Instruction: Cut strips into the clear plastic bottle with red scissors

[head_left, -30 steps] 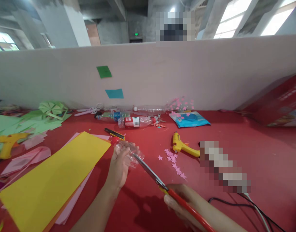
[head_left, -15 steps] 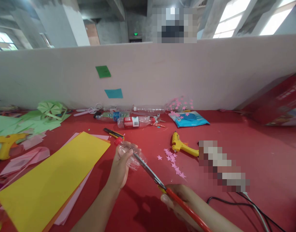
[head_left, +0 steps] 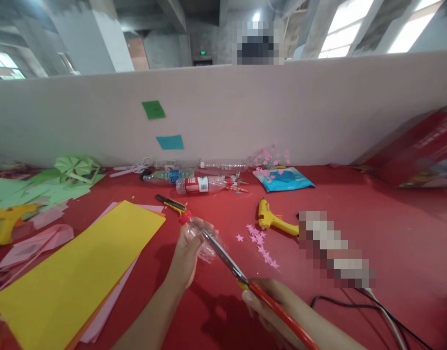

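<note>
My left hand (head_left: 188, 253) is closed around a clear plastic bottle piece (head_left: 210, 249) with a red cap, tilted so the cap points up and left. In my right hand (head_left: 270, 304) is a pair of scissors (head_left: 226, 260) with red handles, my fingers wrapped round them. The blades look nearly closed and their tips reach the bottle beside my left thumb; whether they bite into the plastic I cannot tell. Just behind the cap lies a yellow and black utility knife (head_left: 171, 203).
Yellow paper (head_left: 80, 272) lies over pink and orange sheets at left. A yellow glue gun (head_left: 276, 222) and pink paper stars (head_left: 261, 245) are at right, near a black cable (head_left: 340, 305). Plastic bottles (head_left: 197, 184) and a blue wipes packet (head_left: 285, 180) line the white partition (head_left: 223, 107).
The bottle and my left hand have shifted slightly right and down, bringing the cap against the knife's end in view. The scissors stay at the bottle, their blades at a nearly unchanged angle.
</note>
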### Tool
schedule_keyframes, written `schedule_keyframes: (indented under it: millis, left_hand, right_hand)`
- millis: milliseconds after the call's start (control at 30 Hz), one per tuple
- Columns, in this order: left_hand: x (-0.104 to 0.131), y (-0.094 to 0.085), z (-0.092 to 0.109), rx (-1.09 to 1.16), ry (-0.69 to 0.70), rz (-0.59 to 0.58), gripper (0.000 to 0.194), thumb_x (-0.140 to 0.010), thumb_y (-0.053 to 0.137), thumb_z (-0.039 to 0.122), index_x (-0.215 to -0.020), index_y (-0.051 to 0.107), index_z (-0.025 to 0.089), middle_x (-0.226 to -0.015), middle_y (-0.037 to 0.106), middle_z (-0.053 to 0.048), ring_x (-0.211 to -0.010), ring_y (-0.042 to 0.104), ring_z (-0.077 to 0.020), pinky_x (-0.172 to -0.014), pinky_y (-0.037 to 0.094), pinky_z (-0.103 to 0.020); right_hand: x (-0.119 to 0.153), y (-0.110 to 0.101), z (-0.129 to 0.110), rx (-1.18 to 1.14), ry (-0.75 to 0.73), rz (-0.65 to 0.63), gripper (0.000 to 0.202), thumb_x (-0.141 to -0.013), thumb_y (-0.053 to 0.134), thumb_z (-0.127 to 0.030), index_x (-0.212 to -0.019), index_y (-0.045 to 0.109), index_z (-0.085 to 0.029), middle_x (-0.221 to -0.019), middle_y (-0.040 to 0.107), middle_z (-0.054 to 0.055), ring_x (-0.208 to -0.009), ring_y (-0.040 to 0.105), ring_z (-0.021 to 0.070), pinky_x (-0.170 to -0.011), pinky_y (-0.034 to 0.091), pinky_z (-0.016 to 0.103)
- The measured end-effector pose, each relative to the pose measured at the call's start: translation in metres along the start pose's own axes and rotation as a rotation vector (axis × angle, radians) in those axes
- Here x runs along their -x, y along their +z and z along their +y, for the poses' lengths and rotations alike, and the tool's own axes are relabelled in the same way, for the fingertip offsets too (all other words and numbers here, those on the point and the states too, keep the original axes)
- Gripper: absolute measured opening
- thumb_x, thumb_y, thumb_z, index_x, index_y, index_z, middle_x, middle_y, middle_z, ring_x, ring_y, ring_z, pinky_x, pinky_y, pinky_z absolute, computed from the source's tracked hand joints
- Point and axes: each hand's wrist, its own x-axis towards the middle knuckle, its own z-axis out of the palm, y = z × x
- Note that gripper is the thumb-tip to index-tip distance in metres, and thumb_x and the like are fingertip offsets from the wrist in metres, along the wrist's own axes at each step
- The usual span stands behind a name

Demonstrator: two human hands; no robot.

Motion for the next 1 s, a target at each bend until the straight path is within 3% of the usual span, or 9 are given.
schedule_keyframes:
  millis: [200,433,833,1000]
  left_hand:
    - [-0.0026,-0.0045,-0.0025,0.009,-0.001,-0.006,0.034,-0.066,0.076,0.030,-0.092,0.056,0.022,-0.090,0.067,0.000,-0.088,0.067,-0.0192,-0.091,0.048,-0.040]
    - [-0.0021,-0.0069,-0.0065,-0.027,0.033,-0.047,0.029,-0.069,0.074,0.028,-0.092,0.057,0.021,-0.090,0.067,-0.001,-0.087,0.067,-0.0185,-0.089,0.049,-0.039]
    - [0.0016,-0.0022,-0.0087,-0.090,0.044,-0.082,0.028,-0.069,0.074,0.025,-0.092,0.058,0.020,-0.090,0.068,-0.002,-0.087,0.066,-0.0190,-0.090,0.048,-0.040]
    - [0.0004,-0.0047,-0.0095,-0.084,0.030,-0.090,0.031,-0.068,0.075,0.029,-0.092,0.059,0.020,-0.090,0.068,-0.003,-0.086,0.067,-0.0204,-0.090,0.048,-0.042]
  right_hand:
    - [-0.0015,-0.0021,-0.0044,0.065,-0.009,0.033,0.050,-0.086,0.050,-0.061,-0.060,0.035,-0.021,-0.044,0.035,-0.008,-0.040,0.034,0.0062,-0.041,0.022,0.021]
    - [0.0016,0.0027,-0.0014,-0.086,0.063,0.009,0.059,-0.076,0.040,-0.080,-0.066,0.038,-0.022,-0.046,0.034,-0.010,-0.034,0.031,0.0046,-0.034,0.023,0.018]
    - [0.0016,0.0005,-0.0065,-0.115,0.080,0.002,0.065,-0.069,0.040,-0.086,-0.064,0.037,-0.022,-0.044,0.032,-0.010,-0.034,0.030,0.0043,-0.035,0.023,0.018]
    - [-0.0047,-0.0010,-0.0032,-0.044,0.092,0.037,0.060,-0.072,0.048,-0.079,-0.061,0.038,-0.021,-0.046,0.034,-0.009,-0.036,0.032,0.0049,-0.037,0.025,0.019]
